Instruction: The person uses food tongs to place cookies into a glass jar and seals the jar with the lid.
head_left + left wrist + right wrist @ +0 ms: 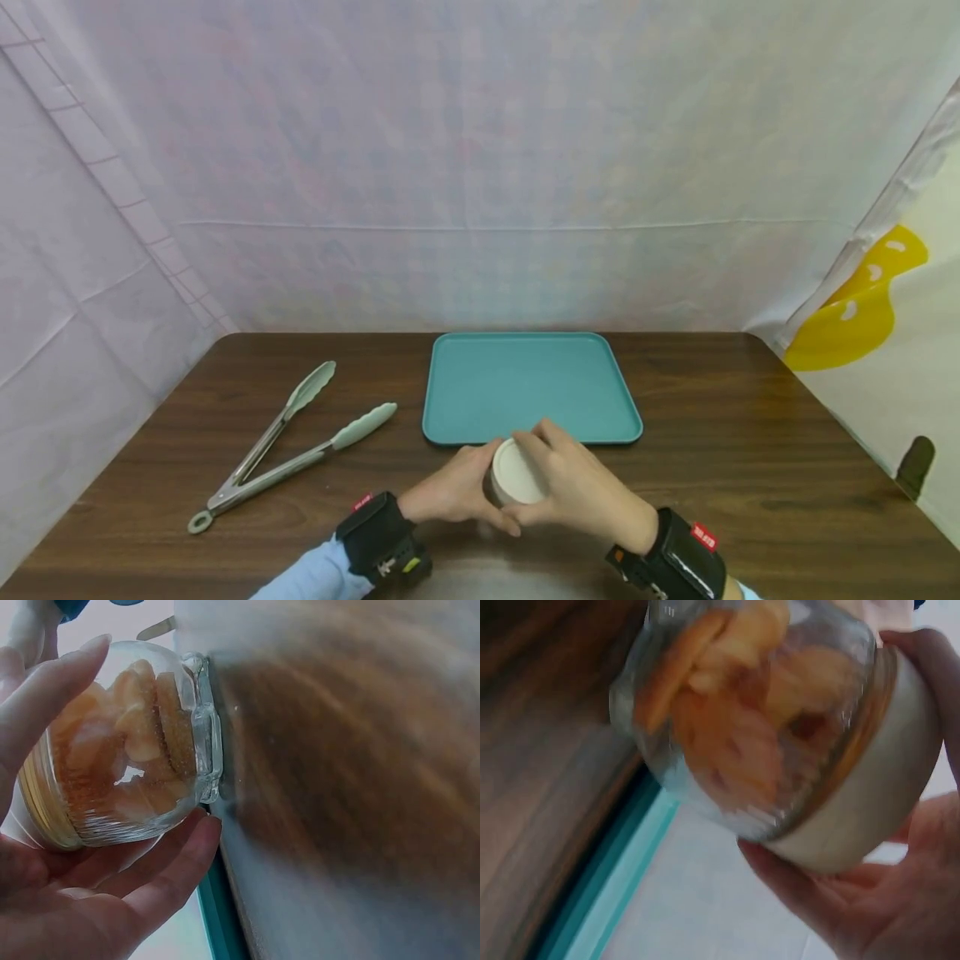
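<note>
A clear glass jar (127, 750) with a white lid (517, 473) stands on the table at the front, between both hands. Orange-brown pieces that look like biscuits fill it, as both wrist views show. My left hand (457, 487) grips the jar from the left, its thumb and fingers curved about the glass. From the other side my right hand (570, 487) holds the white lid, thumb and fingers around its rim. In the right wrist view the lid (870, 787) sits on the jar's mouth. The head view shows only the lid's top; the hands hide the glass.
Behind the hands lies a teal tray (532, 387) with a raised rim. Spread tongs (277, 477) with pale green tips rest at the left of the brown wooden table (720, 433). Pale cloth (480, 167) hangs around the back and sides.
</note>
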Demonstrator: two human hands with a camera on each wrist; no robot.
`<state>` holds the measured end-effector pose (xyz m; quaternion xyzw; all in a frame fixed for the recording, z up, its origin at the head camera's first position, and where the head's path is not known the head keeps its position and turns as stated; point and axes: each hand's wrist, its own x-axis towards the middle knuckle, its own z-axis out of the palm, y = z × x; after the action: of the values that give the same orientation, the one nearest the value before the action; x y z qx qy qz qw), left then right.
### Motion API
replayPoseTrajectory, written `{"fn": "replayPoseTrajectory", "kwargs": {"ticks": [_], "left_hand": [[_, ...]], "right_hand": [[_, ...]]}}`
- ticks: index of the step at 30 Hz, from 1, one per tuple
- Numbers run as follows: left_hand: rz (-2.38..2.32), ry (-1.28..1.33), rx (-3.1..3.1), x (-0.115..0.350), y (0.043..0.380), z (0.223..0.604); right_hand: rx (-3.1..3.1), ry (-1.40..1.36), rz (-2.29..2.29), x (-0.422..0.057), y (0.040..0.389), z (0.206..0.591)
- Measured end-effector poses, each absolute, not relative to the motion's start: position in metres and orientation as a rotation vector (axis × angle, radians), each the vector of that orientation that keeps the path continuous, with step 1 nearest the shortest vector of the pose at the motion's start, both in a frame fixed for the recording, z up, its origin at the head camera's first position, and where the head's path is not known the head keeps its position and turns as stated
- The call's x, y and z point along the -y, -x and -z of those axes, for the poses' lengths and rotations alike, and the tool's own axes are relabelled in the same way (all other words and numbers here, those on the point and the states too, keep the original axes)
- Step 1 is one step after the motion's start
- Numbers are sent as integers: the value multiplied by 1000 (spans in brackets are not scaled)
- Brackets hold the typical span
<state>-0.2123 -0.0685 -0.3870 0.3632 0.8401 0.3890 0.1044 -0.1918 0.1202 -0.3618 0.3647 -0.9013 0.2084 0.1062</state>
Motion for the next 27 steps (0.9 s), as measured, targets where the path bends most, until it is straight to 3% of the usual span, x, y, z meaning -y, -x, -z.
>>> {"fn": "replayPoseTrajectory", "kwargs": {"ticks": [14,27], "left_hand": [[-1130,-1065,-2513,69,211,388],[-1155,-1075,-2458,69,212,387]], "right_hand": [[2581,-886,-518,-111,183,381],[2790,-1223,-925,-134,195,357]]}}
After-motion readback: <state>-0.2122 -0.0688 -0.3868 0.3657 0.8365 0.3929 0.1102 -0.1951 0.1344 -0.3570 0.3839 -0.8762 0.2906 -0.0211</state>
